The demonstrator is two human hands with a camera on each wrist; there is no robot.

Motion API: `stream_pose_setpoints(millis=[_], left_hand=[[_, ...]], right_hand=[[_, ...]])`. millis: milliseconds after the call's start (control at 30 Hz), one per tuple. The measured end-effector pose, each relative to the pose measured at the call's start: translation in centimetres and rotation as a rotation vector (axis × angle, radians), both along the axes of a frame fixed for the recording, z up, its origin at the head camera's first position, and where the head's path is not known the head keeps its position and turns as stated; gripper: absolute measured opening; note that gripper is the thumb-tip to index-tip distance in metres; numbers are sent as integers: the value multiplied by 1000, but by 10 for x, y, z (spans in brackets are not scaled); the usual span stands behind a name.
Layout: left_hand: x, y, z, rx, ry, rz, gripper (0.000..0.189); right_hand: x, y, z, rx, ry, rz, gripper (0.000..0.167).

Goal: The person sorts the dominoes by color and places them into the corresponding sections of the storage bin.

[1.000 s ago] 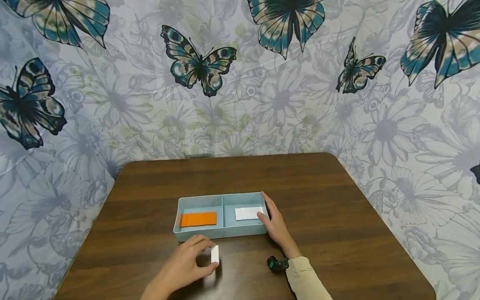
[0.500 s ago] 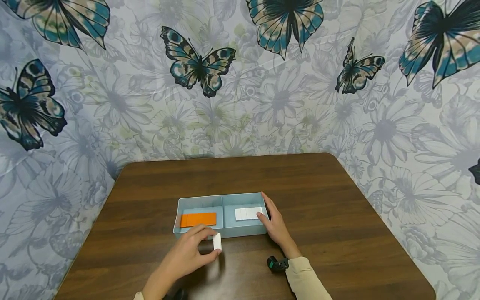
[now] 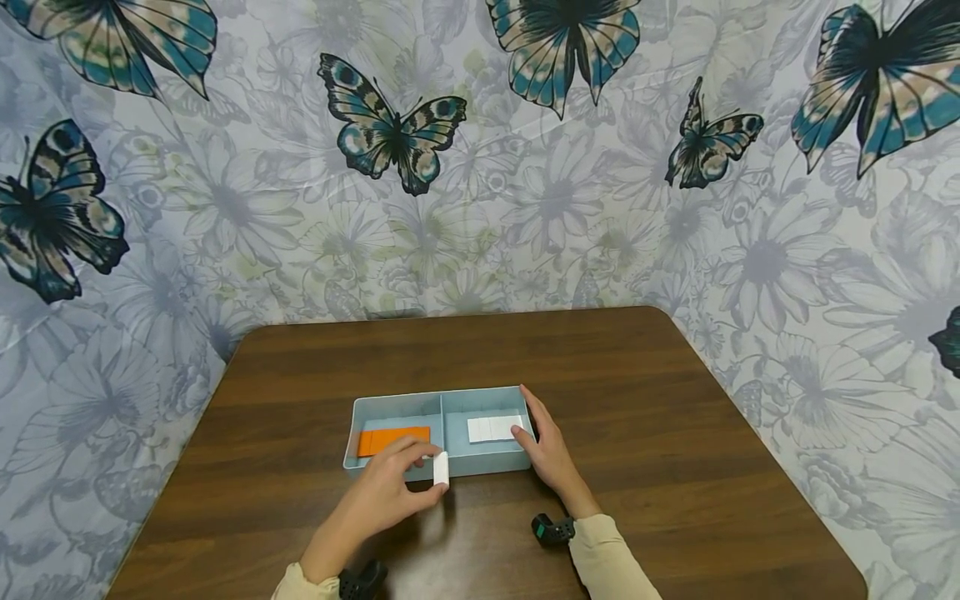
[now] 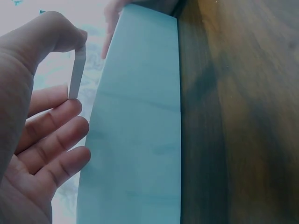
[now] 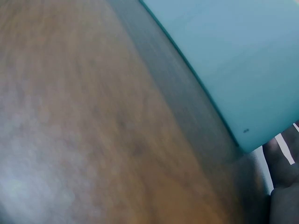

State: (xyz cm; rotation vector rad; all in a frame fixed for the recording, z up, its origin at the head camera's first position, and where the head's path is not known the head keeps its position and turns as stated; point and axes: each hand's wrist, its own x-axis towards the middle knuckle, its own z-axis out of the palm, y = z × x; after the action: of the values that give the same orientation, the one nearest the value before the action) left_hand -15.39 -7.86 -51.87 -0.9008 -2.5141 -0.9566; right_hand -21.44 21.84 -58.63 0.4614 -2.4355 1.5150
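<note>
My left hand point(image 3: 386, 492) pinches a small flat white tile point(image 3: 441, 469) between thumb and fingertips, upright at the front wall of a pale blue two-compartment tray point(image 3: 487, 463). In the left wrist view the tile point(image 4: 77, 77) shows edge-on, the other fingers loosely bent beside the tray's wall point(image 4: 135, 116). My right hand point(image 3: 553, 457) holds the tray's right end, thumb over the rim and fingers along the outside. Orange tiles point(image 3: 382, 438) lie in the left compartment, partly behind my left hand. A row of white tiles point(image 3: 490, 429) lies in the right compartment, near the right thumb.
The tray stands on a brown wooden table point(image 3: 600, 358) with rounded far corners. Behind it hangs a cloth printed with butterflies and flowers point(image 3: 555, 200). Dark straps with devices sit on the left wrist point(image 3: 363, 579) and right wrist point(image 3: 553, 530).
My left hand has carried the white tile forward and slightly right, from in front of the tray up to its front wall. The right hand keeps its hold on the tray.
</note>
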Motion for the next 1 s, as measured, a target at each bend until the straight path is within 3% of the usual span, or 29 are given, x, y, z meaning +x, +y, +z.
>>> stream_pose_setpoints(millis=[200,433,1000], left_hand=[[-8,4,4,1,22,-8,39],[-17,10,11,4,-45,-11,38],[-35,20,13,-44,-28,1,37]], right_hand=[[-1,0,2,-9,-4,4,68],[0,0,1,-4,12,4,67],[-1,0,-1,-23,20,-1,67]])
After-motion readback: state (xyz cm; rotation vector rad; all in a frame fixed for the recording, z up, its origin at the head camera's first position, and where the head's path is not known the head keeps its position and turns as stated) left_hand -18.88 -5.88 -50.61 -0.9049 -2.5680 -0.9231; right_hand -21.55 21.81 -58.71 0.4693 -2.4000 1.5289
